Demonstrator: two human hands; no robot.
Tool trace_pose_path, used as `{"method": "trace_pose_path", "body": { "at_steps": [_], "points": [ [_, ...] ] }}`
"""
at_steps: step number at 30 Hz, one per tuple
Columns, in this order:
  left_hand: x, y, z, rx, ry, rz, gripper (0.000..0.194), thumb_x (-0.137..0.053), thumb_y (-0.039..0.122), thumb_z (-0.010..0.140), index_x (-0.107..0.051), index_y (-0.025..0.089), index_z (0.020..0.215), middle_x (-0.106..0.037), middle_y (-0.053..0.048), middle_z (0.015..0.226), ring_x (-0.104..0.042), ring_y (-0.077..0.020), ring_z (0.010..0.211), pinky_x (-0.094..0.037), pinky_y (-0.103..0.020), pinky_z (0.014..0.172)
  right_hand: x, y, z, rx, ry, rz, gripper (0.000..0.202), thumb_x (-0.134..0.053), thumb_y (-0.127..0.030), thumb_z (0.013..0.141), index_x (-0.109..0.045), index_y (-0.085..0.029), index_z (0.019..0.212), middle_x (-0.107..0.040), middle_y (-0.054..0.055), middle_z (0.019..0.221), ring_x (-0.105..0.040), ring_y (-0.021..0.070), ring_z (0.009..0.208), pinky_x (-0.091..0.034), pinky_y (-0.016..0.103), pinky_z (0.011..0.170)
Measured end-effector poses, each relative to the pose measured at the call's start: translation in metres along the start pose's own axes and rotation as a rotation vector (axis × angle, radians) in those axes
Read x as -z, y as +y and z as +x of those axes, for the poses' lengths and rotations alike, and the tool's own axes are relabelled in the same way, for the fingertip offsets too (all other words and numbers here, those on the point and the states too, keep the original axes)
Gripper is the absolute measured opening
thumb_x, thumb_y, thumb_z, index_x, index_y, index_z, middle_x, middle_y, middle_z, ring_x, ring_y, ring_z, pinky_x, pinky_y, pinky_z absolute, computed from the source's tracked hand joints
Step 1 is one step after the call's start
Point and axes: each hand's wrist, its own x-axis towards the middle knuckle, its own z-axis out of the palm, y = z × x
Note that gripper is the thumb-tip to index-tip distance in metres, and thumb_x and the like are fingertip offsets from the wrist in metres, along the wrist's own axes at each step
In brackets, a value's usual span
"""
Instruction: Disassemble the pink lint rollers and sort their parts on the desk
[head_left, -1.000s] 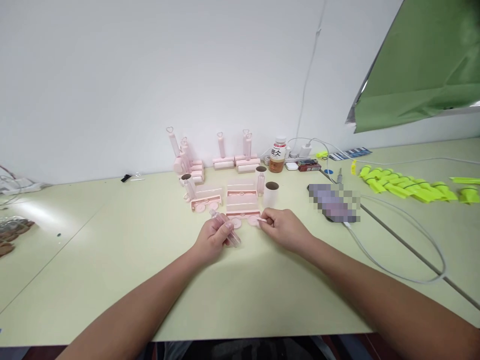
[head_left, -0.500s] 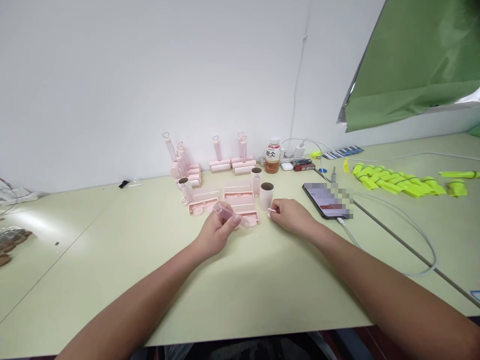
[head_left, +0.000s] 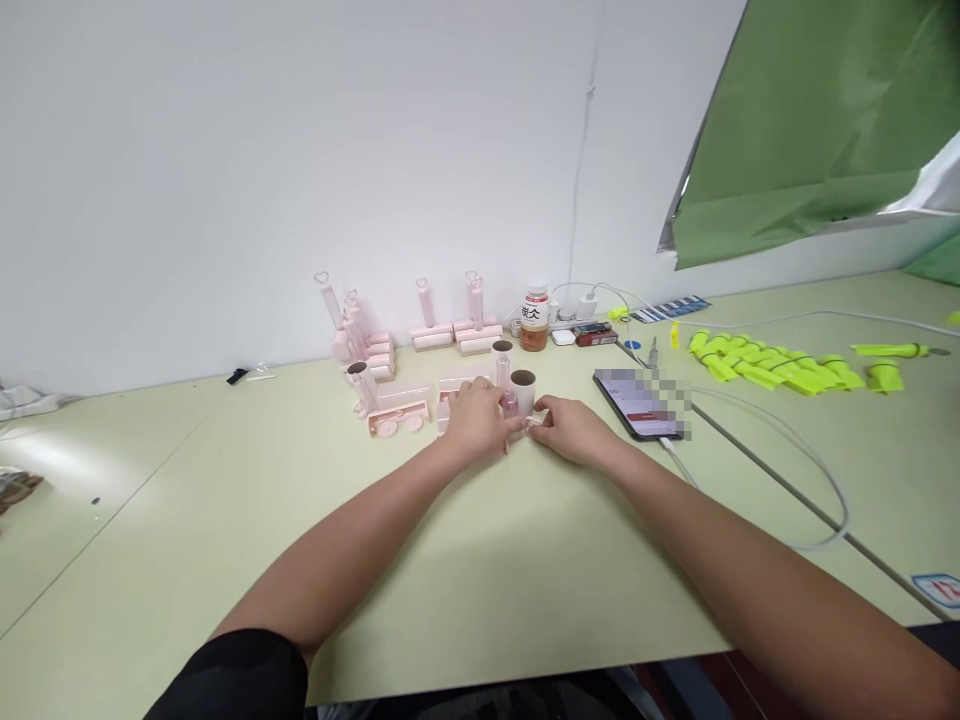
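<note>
My left hand (head_left: 480, 418) is closed around a translucent pink handle (head_left: 511, 403), which now stands roughly upright by the paper roll. Close beside it, my right hand (head_left: 571, 428) pinches a small pale pink piece (head_left: 534, 422); its exact shape is hard to make out. Just behind the two hands is an upright white lint roll (head_left: 523, 396) with a brown cardboard core. Partly covered by my left hand lie open pink lint roller cases (head_left: 452, 386). Another open case (head_left: 397, 420), with round parts inside, lies to the left.
Assembled pink lint rollers (head_left: 474, 330) with heart-shaped loops line the wall. A labelled bottle (head_left: 534, 318) stands behind the rolls. To the right are a phone (head_left: 637, 405) on a white cable, a screwdriver (head_left: 653, 352) and several neon yellow pieces (head_left: 772, 362).
My left hand has moved right, bringing the pink handle from a slanted position to the small piece in my right hand. My right hand has stayed nearly in place. The view has shifted slightly.
</note>
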Motion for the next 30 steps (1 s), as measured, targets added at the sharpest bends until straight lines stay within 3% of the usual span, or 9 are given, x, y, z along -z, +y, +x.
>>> {"method": "trace_pose_path", "body": {
  "at_steps": [5, 13, 17, 19, 22, 24, 27, 30],
  "points": [
    [-0.005, -0.004, 0.003, -0.029, -0.003, 0.042, 0.042, -0.066, 0.058, 0.077, -0.067, 0.019, 0.093, -0.059, -0.011, 0.105, -0.052, -0.0331, 0.104, -0.036, -0.043, 0.085, -0.003, -0.002, 0.001, 0.044, 0.012, -0.005, 0.038, -0.058, -0.033, 0.086, -0.062, -0.013, 0.118, -0.073, 0.009, 0.090, -0.064, 0.0212, 0.078, -0.035, 0.027, 0.060],
    [-0.002, -0.007, 0.001, -0.032, -0.006, 0.079, 0.050, -0.065, 0.063, 0.074, -0.061, 0.021, 0.101, -0.057, -0.011, 0.108, -0.050, -0.0335, 0.106, -0.036, -0.044, 0.088, -0.004, -0.004, 0.003, 0.076, 0.008, 0.009, 0.030, -0.056, -0.034, 0.087, -0.065, -0.014, 0.108, -0.072, 0.009, 0.087, -0.064, 0.0203, 0.076, -0.033, 0.027, 0.058],
    [0.010, -0.009, -0.005, 0.013, -0.016, -0.040, 0.062, -0.065, 0.072, 0.068, -0.055, 0.022, 0.104, -0.057, -0.009, 0.110, -0.051, -0.0300, 0.105, -0.038, -0.041, 0.088, -0.003, -0.001, 0.002, 0.049, -0.032, 0.065, 0.040, -0.061, -0.031, 0.081, -0.061, -0.013, 0.117, -0.072, 0.007, 0.089, -0.064, 0.0198, 0.078, -0.037, 0.025, 0.060],
    [0.023, -0.014, -0.001, 0.041, 0.029, -0.106, 0.059, -0.056, 0.073, 0.075, -0.054, 0.022, 0.104, -0.057, -0.009, 0.111, -0.053, -0.0276, 0.104, -0.040, -0.039, 0.087, -0.002, 0.000, 0.001, 0.023, -0.059, 0.101, 0.048, -0.062, -0.030, 0.079, -0.057, -0.013, 0.124, -0.072, 0.007, 0.092, -0.064, 0.0194, 0.078, -0.038, 0.024, 0.060],
    [0.046, -0.031, 0.024, 0.038, 0.204, -0.147, 0.049, -0.039, 0.063, 0.091, -0.053, 0.020, 0.111, -0.058, -0.011, 0.116, -0.054, -0.0251, 0.108, -0.041, -0.038, 0.092, 0.000, 0.000, -0.001, 0.008, -0.093, 0.118, 0.057, -0.063, -0.029, 0.077, -0.053, -0.013, 0.130, -0.071, 0.008, 0.097, -0.064, 0.0199, 0.079, -0.039, 0.024, 0.060],
    [0.061, -0.046, 0.051, 0.087, 0.272, -0.053, 0.045, -0.042, 0.054, 0.092, -0.051, 0.020, 0.120, -0.054, -0.014, 0.122, -0.052, -0.0277, 0.113, -0.041, -0.041, 0.094, 0.002, -0.001, -0.002, 0.003, -0.105, 0.127, 0.065, -0.064, -0.030, 0.076, -0.048, -0.012, 0.136, -0.071, 0.009, 0.102, -0.064, 0.0207, 0.082, -0.041, 0.025, 0.061],
    [0.079, -0.070, 0.098, 0.177, 0.260, 0.173, 0.050, -0.051, 0.041, 0.087, -0.047, 0.019, 0.132, -0.042, -0.018, 0.139, -0.041, -0.0364, 0.127, -0.038, -0.049, 0.099, 0.005, -0.004, -0.005, -0.008, -0.109, 0.150, 0.074, -0.064, -0.030, 0.076, -0.040, -0.011, 0.143, -0.069, 0.011, 0.108, -0.064, 0.0214, 0.085, -0.042, 0.025, 0.063],
    [0.090, -0.088, 0.137, 0.221, 0.216, 0.332, 0.063, -0.053, 0.032, 0.085, -0.035, 0.018, 0.144, -0.020, -0.016, 0.157, -0.030, -0.0402, 0.135, -0.036, -0.054, 0.102, 0.007, -0.006, -0.008, -0.001, -0.112, 0.183, 0.075, -0.063, -0.030, 0.076, -0.038, -0.012, 0.145, -0.069, 0.011, 0.109, -0.064, 0.0213, 0.085, -0.042, 0.025, 0.064]
  ]
}}
